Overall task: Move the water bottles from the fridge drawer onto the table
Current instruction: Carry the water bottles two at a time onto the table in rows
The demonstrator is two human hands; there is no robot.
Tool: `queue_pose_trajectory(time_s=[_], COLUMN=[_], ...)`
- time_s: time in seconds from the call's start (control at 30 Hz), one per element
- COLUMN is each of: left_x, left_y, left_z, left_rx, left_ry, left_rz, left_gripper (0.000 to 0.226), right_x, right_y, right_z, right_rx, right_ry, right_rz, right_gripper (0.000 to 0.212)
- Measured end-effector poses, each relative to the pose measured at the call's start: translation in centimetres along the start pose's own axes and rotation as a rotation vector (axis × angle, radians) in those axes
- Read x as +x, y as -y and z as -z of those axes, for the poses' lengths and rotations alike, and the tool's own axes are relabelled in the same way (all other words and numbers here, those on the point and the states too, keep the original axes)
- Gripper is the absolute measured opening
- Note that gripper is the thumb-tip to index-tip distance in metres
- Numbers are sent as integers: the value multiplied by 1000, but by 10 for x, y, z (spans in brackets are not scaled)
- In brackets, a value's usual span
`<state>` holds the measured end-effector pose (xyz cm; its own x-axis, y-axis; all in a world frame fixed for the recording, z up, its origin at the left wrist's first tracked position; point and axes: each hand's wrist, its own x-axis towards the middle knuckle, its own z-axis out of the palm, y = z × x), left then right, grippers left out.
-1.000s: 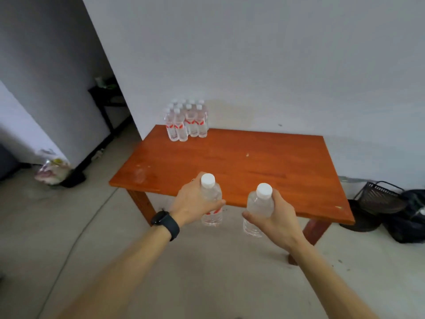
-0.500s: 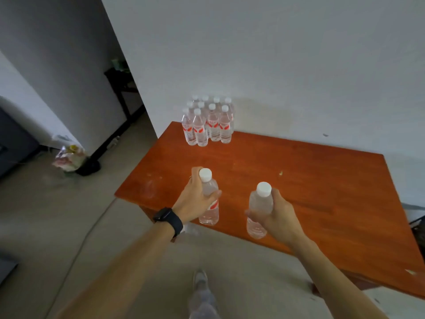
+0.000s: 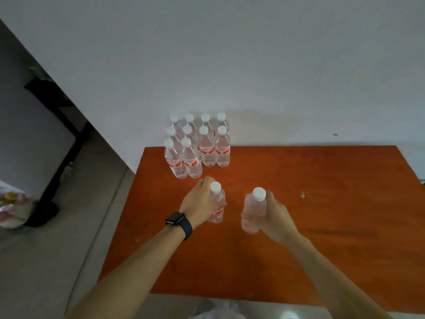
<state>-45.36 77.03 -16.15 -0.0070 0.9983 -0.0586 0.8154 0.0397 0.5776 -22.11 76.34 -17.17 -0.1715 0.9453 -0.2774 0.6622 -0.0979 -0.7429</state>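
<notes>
Clasping a bottle [image 3: 218,210], left grip [image 3: 200,201] hangs over the counter [image 3: 333,215]; right grip [image 3: 276,217] clasps a second bottle [image 3: 252,211]. Ten bottles [image 3: 197,153] stand beyond

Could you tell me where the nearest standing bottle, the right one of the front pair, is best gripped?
Round its shoulder below the white cap, from the near side: the bottle stands upright, other bottles crowd its left and back, and its front and top are free.

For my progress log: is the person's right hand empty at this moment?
No, the right hand grips a white-capped water bottle above the orange table.
</notes>
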Motion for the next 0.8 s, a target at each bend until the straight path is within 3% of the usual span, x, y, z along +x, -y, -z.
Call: queue_pose_trajectory(time_s=[0.13, 0.3, 0.4, 0.8], left_x=[51, 111, 137, 183], left_y=[17, 28, 35, 57], left_z=[18, 25, 26, 35], left_rx=[184, 426, 545, 602], left_ry=[-57, -161, -226, -151], left_rz=[-76, -188, -188, -167], left_gripper=[36, 57, 67, 50], right_x=[35, 88, 119, 204], right_y=[14, 26, 27, 48], right_z=[-17, -28, -33, -59], right_rx=[-89, -155, -104, -42], right_ry=[-87, -141, -143, -157], right_rz=[-7, -4, -22, 123], right_gripper=[65, 84, 84, 85])
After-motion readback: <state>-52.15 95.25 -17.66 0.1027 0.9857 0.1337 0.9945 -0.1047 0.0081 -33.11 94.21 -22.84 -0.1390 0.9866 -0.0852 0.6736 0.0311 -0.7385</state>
